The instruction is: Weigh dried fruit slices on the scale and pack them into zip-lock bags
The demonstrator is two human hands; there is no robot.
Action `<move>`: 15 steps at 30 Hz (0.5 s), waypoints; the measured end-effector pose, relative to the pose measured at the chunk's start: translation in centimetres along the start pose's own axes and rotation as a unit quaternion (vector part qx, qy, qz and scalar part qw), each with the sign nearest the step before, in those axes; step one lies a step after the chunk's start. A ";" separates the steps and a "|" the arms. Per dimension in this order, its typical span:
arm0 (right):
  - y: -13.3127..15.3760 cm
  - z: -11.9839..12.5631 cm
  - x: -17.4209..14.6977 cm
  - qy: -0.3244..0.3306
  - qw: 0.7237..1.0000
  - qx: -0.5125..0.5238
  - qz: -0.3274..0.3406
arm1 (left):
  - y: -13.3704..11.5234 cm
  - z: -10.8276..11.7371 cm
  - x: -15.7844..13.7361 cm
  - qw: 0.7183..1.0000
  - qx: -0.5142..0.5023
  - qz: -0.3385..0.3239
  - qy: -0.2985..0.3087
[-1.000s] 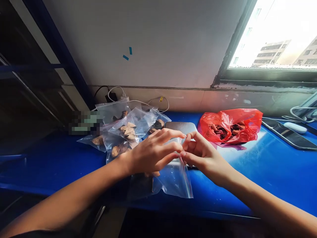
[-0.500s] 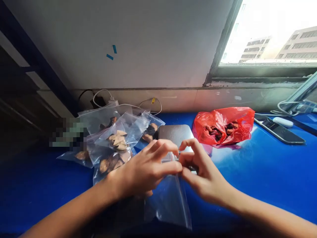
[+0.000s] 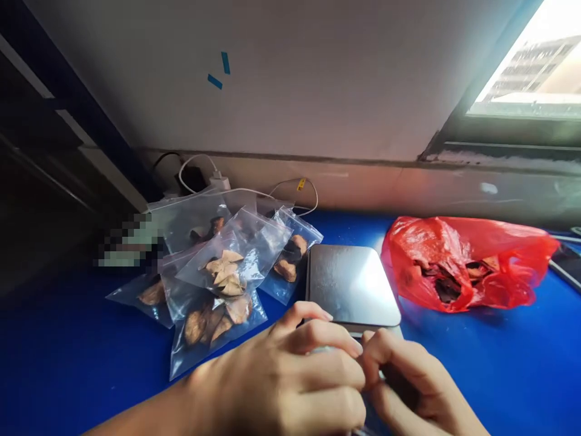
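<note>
L hand (image 3: 290, 375) & R hand (image 3: 415, 381) lower in view, nr scale (image 3: 349, 284).

Washed-out window (image 3: 538, 75), upper right (glare on the metal plate (image 3: 347, 284)), dim left side.

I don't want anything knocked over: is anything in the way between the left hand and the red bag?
Yes. The right hand and the near right corner of the silver-topped box lie between the left hand and the red bag.
</note>
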State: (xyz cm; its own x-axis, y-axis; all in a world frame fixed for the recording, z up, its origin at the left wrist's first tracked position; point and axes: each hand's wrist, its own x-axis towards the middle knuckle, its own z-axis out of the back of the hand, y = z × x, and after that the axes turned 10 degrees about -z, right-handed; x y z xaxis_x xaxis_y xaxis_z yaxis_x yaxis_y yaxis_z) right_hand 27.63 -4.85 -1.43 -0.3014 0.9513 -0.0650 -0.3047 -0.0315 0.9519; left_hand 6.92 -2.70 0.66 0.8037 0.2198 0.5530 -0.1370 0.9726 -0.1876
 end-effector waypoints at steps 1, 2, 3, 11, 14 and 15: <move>0.3 -0.1 0.1 -0.013 1.000 -0.012 0.026 | 0.4 -0.2 -0.3 1.000 -0.011 -0.003 0.002; 0.6 -0.2 0.0 -0.028 0.998 -0.020 0.050 | 0.8 -0.4 -0.5 1.000 -0.013 -0.007 0.004; 0.9 -0.2 -0.1 -0.037 0.996 -0.029 0.073 | 1.2 -0.5 -0.8 1.000 -0.004 -0.005 -0.001; 0.2 -0.7 -0.8 -0.077 0.979 -0.070 0.173 | 1.8 0.5 -0.2 0.988 0.120 0.064 -0.067; -0.3 -0.3 -0.3 -0.061 0.984 -0.070 0.154 | 1.9 0.2 -0.1 0.984 0.156 0.036 -0.078; -0.3 -0.1 -0.1 -0.038 0.986 -0.072 0.143 | 2.1 0.1 -0.1 0.982 0.173 0.025 -0.078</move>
State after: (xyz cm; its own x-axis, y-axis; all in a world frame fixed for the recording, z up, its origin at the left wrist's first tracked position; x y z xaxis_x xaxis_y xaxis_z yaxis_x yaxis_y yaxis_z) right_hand 27.63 -4.96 -1.77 -0.3276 0.9168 0.2281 -0.3432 -0.3405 0.8754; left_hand 6.47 -0.65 0.24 0.6968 0.2506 0.6721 -0.3842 0.9216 0.0548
